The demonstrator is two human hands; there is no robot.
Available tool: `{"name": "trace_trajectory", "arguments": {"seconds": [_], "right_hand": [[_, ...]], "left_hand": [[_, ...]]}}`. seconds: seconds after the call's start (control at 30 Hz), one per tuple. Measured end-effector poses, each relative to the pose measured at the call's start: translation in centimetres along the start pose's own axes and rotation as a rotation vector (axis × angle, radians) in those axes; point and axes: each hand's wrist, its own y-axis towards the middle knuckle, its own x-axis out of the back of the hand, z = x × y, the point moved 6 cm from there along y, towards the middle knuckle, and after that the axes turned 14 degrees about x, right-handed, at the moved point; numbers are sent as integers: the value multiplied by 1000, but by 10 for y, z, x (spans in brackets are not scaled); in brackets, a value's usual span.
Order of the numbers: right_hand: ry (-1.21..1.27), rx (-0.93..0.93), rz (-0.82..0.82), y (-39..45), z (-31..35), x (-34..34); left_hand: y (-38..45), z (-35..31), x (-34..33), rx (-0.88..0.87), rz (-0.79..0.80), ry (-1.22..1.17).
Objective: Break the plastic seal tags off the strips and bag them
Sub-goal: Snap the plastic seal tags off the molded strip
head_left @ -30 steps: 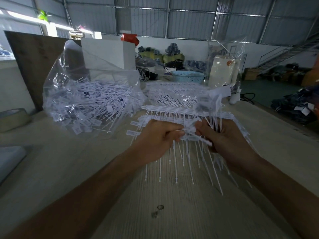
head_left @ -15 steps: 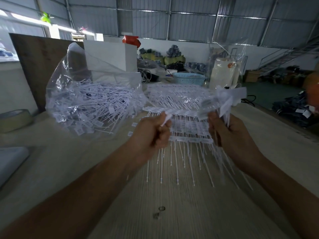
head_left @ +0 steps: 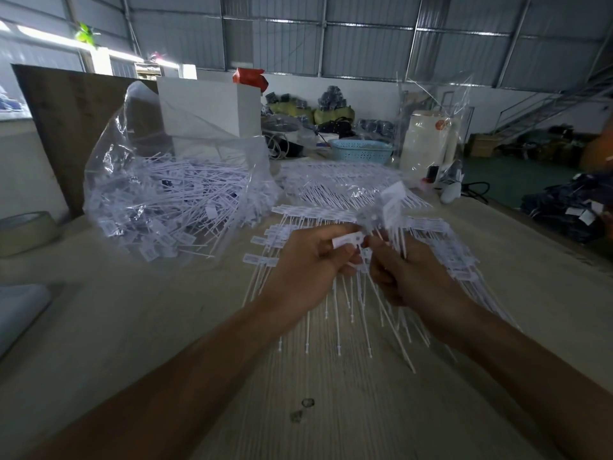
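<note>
**Two hands work white seal tags over a table**

The left hand (head_left: 308,260) curls around one tag (head_left: 346,240). The right hand (head_left: 411,277), touching it, grips a bunch of tags (head_left: 388,207). Strips (head_left: 331,214) lie fanned on the table (head_left: 132,327) beneath. A clear bag (head_left: 172,194) of loose tags sits far left, beside a tape roll (head_left: 26,230).

We see two bare forearms reaching in from the lower edge, no sleeves, watch or gloves on them, the left hand (head_left: 308,260) and right hand (head_left: 414,277) with short, plain nails.
</note>
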Motion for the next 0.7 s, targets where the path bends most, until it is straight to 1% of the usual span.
{"name": "trace_trajectory", "arguments": {"seconds": [0.1, 0.17, 0.23, 0.3, 0.4, 0.47, 0.53, 0.6, 0.67, 0.7], "right_hand": [[-200, 116, -15, 2, 7, 0], [-307, 158, -8, 3, 11, 1], [-445, 192, 76, 2, 14, -2], [-529, 193, 159, -1, 15, -7], [-631, 194, 209, -5, 13, -9], [-707, 232, 223, -6, 11, -8], [-833, 261, 231, -5, 12, -3], [-936, 273, 277, -6, 10, -3], [-970, 306, 332, -9, 11, -11], [-970, 320, 347, -11, 11, -15]], "left_hand": [[-1, 2, 0, 49, 25, -170], [-1, 4, 0, 95, 46, -272], [-1, 5, 0, 127, 51, -365], [-1, 2, 1, 118, 54, -408], [-5, -4, -3, 105, 83, -412], [-7, -9, 0, 103, 10, -356], [-9, -16, 6, 17, -53, -217], [-12, -25, 6, -103, -25, -37], [-17, -28, -5, -158, 49, 196], [-18, -26, -9, -182, 59, 289]]}}
